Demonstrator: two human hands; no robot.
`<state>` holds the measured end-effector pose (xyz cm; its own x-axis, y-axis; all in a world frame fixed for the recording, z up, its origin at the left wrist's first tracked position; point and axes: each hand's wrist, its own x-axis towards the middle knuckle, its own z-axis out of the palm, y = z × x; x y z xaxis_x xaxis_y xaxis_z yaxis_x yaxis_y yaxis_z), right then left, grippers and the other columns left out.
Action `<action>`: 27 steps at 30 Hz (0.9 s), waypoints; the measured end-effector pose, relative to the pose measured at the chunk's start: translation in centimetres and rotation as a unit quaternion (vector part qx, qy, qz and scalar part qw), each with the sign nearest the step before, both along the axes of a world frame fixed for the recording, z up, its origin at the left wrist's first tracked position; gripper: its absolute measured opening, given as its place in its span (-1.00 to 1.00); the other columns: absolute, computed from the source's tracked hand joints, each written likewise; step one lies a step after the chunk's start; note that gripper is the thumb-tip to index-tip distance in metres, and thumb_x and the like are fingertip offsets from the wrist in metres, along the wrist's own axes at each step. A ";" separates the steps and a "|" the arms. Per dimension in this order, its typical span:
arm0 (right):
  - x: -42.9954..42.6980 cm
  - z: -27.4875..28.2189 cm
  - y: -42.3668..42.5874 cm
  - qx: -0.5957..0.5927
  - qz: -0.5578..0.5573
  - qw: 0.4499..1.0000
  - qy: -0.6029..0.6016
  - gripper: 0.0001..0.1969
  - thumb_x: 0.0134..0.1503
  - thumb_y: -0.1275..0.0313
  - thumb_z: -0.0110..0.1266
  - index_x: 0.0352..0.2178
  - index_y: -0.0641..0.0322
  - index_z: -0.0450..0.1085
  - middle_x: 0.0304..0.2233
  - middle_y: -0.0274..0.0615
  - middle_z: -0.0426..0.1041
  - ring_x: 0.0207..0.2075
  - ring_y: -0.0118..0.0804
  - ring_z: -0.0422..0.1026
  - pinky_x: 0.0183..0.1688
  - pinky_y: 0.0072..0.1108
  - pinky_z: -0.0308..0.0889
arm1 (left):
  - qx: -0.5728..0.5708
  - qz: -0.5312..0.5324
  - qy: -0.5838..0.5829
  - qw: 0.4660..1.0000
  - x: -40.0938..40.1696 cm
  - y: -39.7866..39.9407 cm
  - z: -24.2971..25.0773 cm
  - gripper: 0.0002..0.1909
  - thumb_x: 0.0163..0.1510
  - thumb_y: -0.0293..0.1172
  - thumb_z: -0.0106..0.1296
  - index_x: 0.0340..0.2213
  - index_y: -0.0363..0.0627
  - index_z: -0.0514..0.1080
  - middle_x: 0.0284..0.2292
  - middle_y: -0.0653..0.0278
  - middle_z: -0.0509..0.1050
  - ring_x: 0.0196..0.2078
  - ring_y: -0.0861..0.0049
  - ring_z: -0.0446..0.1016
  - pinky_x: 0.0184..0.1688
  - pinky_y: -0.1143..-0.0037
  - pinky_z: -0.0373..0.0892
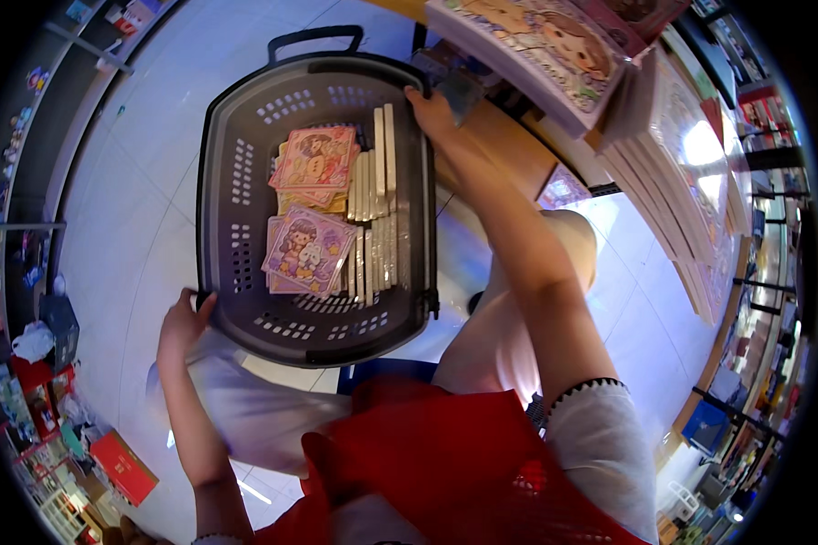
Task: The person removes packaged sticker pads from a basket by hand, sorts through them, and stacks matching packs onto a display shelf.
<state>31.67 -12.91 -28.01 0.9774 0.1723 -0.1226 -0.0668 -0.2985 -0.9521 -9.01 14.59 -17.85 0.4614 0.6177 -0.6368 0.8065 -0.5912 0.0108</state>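
Observation:
A dark grey plastic shopping basket [412, 177] is in front of me, between and above my knees. My left hand [183, 327] holds its rim at the near left corner. At the far right, my right hand [435, 116] grips the opposite rim. Pink square packs with cartoon drawings [315, 162] lie flat inside, and a purple square pack [308, 245] tops another pile nearer me. Along the basket's right side, several thin white-edged packs [376, 252] stand on edge in rows. One black carrying handle [313, 34] sticks out past the far rim.
To the right, a large illustrated box [552, 54] rests above a wooden ledge [511, 146]. Beside it are stacked, glossy-wrapped flat boxes [668, 157]. A red box [124, 466] sits on the tiled floor [143, 170] at the lower left. Stocked shelves [41, 136] line both sides.

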 end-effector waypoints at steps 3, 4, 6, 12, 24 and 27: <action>-5.3 2.5 -0.5 -0.057 0.020 0.998 -0.001 -0.36 -0.06 0.12 0.03 -0.13 0.53 0.13 -0.21 0.30 0.32 -0.14 0.11 0.33 -0.12 -0.38 0.24 | 0.084 -0.054 -0.099 0.990 2.2 2.3 -1.1 -0.35 0.00 0.10 -0.14 -0.03 -0.15 0.16 -0.36 -0.02 0.47 -0.24 0.10 0.44 -0.19 0.31 0.33; -6.4 2.4 -1.5 -0.098 0.058 0.993 -0.005 -0.35 -0.05 0.16 0.03 -0.10 0.53 0.06 -0.18 0.31 0.29 -0.12 0.11 0.32 -0.10 -0.38 0.23 | 0.074 -0.032 -0.153 0.985 4.2 2.5 -0.9 -0.33 0.00 0.08 -0.13 -0.01 -0.18 0.14 -0.33 -0.04 0.46 -0.21 0.11 0.43 -0.17 0.33 0.33; -9.3 2.2 -3.4 -0.147 0.119 0.982 -0.022 -0.31 -0.06 0.23 0.05 -0.04 0.53 -0.06 -0.15 0.33 0.25 -0.11 0.14 0.30 -0.07 -0.37 0.21 | 0.041 -0.010 -0.174 0.984 6.8 1.6 0.1 -0.32 -0.01 0.08 -0.12 -0.02 -0.23 0.14 -0.30 -0.07 0.44 -0.19 0.11 0.42 -0.17 0.32 0.33; -20.4 4.0 -8.0 -0.147 0.210 0.964 -0.077 -0.14 -0.09 0.39 0.07 0.03 0.57 -0.37 -0.18 0.44 0.23 -0.17 0.23 0.31 -0.11 -0.30 0.24 | 0.055 -0.051 -0.161 0.984 8.0 0.8 -1.4 -0.23 -0.02 0.03 -0.09 0.02 -0.35 0.00 -0.18 -0.27 0.31 -0.15 0.02 0.37 -0.17 0.29 0.33; -19.5 7.4 -8.4 -0.254 0.262 0.931 0.031 -0.08 -0.13 0.38 0.04 0.02 0.69 -0.45 -0.36 0.38 0.31 -0.35 0.22 0.37 -0.30 -0.28 0.31 | 0.204 -0.098 -0.065 0.972 6.5 -2.7 -3.8 -0.02 -0.07 -0.09 0.01 0.12 -0.25 -0.38 -0.23 -0.16 0.26 -0.30 0.06 0.42 -0.30 0.30 0.39; -18.7 7.1 -8.2 -0.267 0.251 0.930 0.008 -0.09 -0.14 0.38 0.04 0.02 0.67 -0.40 -0.37 0.37 0.32 -0.35 0.20 0.37 -0.29 -0.28 0.31 | 0.204 -0.105 -0.077 0.970 5.8 -2.6 -4.1 -0.01 -0.07 -0.11 0.02 0.11 -0.28 -0.38 -0.23 -0.16 0.25 -0.33 0.07 0.43 -0.34 0.31 0.40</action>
<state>12.96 -21.08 -20.95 0.7877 0.5161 -0.3365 0.1949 -0.7268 -0.6586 -3.23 12.00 -21.96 0.6751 0.6857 -0.2721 0.6747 -0.7231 -0.1482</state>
